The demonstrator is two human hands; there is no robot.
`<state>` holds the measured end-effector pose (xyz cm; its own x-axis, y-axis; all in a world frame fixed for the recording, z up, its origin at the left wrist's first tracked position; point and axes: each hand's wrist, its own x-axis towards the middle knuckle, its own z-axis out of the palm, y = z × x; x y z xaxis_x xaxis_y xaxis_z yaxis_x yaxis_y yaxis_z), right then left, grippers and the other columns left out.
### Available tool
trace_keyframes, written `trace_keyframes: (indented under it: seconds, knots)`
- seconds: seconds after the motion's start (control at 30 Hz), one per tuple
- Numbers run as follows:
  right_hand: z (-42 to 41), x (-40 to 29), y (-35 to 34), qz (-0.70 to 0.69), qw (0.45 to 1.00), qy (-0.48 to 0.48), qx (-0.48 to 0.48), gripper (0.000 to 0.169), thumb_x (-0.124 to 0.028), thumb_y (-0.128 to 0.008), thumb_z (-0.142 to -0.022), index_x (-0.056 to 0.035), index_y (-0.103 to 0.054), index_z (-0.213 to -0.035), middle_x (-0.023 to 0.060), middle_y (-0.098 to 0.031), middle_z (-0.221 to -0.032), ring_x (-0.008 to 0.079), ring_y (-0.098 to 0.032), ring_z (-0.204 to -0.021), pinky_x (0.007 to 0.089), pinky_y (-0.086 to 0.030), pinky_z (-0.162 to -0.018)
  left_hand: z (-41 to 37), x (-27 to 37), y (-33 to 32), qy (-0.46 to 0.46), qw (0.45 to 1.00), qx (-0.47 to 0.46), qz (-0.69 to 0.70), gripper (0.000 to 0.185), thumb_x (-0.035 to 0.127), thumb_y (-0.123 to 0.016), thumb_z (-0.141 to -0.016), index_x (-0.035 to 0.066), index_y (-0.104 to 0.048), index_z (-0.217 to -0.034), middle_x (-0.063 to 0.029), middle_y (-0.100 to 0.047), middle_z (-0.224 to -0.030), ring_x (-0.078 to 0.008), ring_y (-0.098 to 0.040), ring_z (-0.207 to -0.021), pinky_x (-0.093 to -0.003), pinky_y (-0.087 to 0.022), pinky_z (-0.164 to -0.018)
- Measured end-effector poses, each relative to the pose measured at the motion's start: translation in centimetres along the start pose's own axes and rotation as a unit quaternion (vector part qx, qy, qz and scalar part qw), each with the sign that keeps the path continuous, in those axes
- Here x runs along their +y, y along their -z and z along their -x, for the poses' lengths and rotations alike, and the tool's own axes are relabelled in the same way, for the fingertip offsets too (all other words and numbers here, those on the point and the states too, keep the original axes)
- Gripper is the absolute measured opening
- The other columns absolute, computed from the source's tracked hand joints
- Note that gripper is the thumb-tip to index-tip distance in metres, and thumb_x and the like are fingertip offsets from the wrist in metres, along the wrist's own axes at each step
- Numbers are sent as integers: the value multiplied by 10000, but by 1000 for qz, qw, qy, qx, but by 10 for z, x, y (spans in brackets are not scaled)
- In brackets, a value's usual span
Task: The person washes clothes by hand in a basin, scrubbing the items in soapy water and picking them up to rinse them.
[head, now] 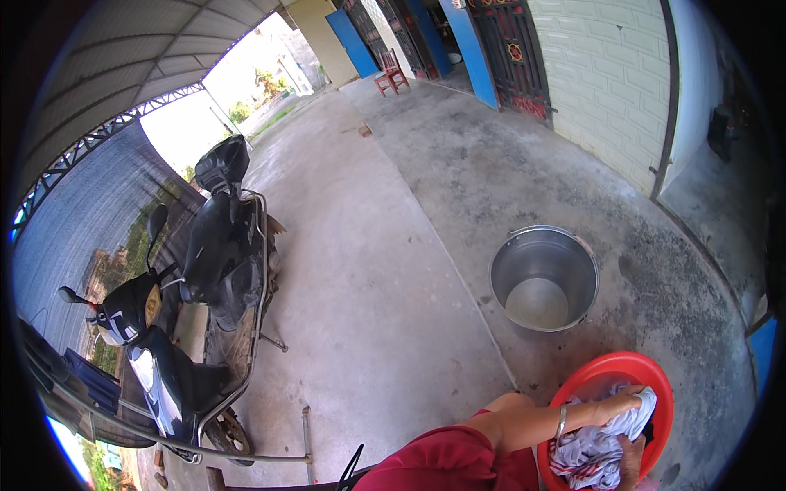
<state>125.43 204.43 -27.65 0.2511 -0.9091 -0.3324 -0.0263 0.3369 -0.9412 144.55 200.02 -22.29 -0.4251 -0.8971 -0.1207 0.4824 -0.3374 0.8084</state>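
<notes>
A red plastic basin [666,417] stands on the concrete at the lower right, holding wet laundry and some water. My left hand [617,405], with a metal bangle [561,421] on the wrist, grips a pale white-blue garment [642,412] near the basin's far side. Closer to me, my right hand [630,459] clasps the bunched part of the same cloth; its fingers are partly hidden. Red-striped fabric [580,474] lies in the basin beneath the hands. Something dark shows beside the right hand, too covered to name.
A large metal pot [543,276] with a little water or residue stands beyond the basin. To the left are a parked black motor scooter [215,258] and a metal pipe rail [245,455]. A wooden chair [391,72] stands near blue doors [476,55] at the far wall.
</notes>
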Motion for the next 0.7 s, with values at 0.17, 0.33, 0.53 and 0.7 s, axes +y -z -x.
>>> trace_keyframes:
  seconds: [0.17, 0.33, 0.53, 0.7]
  knots:
    - [-11, 32, 52, -209, 967, 22, 144, 362, -140, -479, -737, -11, -538, -1070, 58, -562, -926, 158, -532, -815, 299, -443, -717, -15, -19, 7, 6, 997, 73, -33, 396, 83, -440, -736, 66, -516, -1124, 16, -491, -905, -86, -426, -837, -220, -358, -769]
    - [-16, 16, 17, -76, 964, 43, 251, 308, -68, -440, -764, -22, -550, -1047, 23, -539, -849, 126, -475, -722, 266, -416, -657, -24, -37, 11, 93, 990, 105, 7, 349, 120, -419, -760, 76, -570, -1072, 8, -513, -955, -89, -417, -846, -231, -355, -771]
    - [11, -51, -55, 277, 872, 333, 227, 353, 7, -413, -641, 48, -488, -984, 164, -489, -858, 295, -489, -810, 360, -399, -792, -40, -44, 17, 180, 911, 185, 321, 144, 214, -469, -769, 93, -533, -725, -32, -526, -628, -173, -476, -547, -325, -413, -562]
    - [22, -60, -110, 309, 884, 323, 134, 152, -120, -545, -785, 19, -483, -795, 183, -470, -751, 327, -475, -690, 397, -384, -629, -36, -84, 28, 98, 944, 251, 190, 308, 340, -475, -834, 64, -557, -727, -81, -561, -667, -210, -522, -615, -367, -408, -583]
